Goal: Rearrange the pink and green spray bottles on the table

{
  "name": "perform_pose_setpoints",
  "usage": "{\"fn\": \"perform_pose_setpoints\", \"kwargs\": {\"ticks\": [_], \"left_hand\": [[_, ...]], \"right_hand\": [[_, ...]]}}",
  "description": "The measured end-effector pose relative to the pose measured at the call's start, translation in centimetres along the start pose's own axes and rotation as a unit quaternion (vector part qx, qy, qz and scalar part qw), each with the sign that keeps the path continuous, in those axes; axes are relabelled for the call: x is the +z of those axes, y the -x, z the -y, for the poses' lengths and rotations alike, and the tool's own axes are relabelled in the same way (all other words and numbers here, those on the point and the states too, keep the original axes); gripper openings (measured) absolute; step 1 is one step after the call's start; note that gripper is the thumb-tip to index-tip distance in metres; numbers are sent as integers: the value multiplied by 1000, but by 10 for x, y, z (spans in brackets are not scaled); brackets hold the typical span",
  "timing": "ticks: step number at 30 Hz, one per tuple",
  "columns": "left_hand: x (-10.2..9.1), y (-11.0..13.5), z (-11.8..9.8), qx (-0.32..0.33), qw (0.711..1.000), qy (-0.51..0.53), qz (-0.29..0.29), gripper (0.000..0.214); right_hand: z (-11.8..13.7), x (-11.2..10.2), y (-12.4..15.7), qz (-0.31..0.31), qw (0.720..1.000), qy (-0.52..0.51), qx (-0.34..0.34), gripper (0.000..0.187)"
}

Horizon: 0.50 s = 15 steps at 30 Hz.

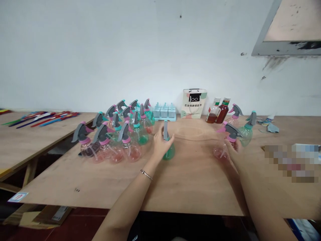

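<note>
My left hand [162,143] is wrapped round the neck of a green spray bottle [169,153] with a grey and teal trigger head, upright near the table's middle. To the right, my right hand [233,152] grips a pink spray bottle [220,153] with a grey and pink head. Just behind that one stand another green spray bottle [246,134] and a pink spray bottle [233,120]. On the left, several pink and green spray bottles stand close together, among them a front pink spray bottle [131,152].
Along the wall are a pale blue popsicle mould [164,112], a paper bag [192,104] and two sauce bottles, one dark red [222,111]. Coloured strips [47,117] lie on the left table. A small white bottle [269,119] and a blurred-out patch [293,164] lie right.
</note>
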<state>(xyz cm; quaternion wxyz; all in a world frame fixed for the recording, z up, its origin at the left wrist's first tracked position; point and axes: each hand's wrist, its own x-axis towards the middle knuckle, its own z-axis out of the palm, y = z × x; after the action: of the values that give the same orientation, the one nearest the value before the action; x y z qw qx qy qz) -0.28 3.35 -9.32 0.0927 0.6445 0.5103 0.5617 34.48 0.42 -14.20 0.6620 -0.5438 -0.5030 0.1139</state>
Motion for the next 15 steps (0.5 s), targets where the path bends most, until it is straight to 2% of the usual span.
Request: {"fn": "perform_pose_setpoints", "kwargs": {"ticks": [3,7,11,15], "left_hand": [[12,-13,15,-26,991,-132,21,60],[30,-46,41,-61,959,-274,43,63],[49,-76,58,-71,946,-316,33,73],[62,-94,63,-74,943,-325,20,76]], "right_hand": [[1,0,0,1,1000,10,3,42],[-1,1,1,13,1000,15,-2,41],[-4,4,3,24,1000,3,-16,40],[-2,7,5,26,999,15,-33,39]]}}
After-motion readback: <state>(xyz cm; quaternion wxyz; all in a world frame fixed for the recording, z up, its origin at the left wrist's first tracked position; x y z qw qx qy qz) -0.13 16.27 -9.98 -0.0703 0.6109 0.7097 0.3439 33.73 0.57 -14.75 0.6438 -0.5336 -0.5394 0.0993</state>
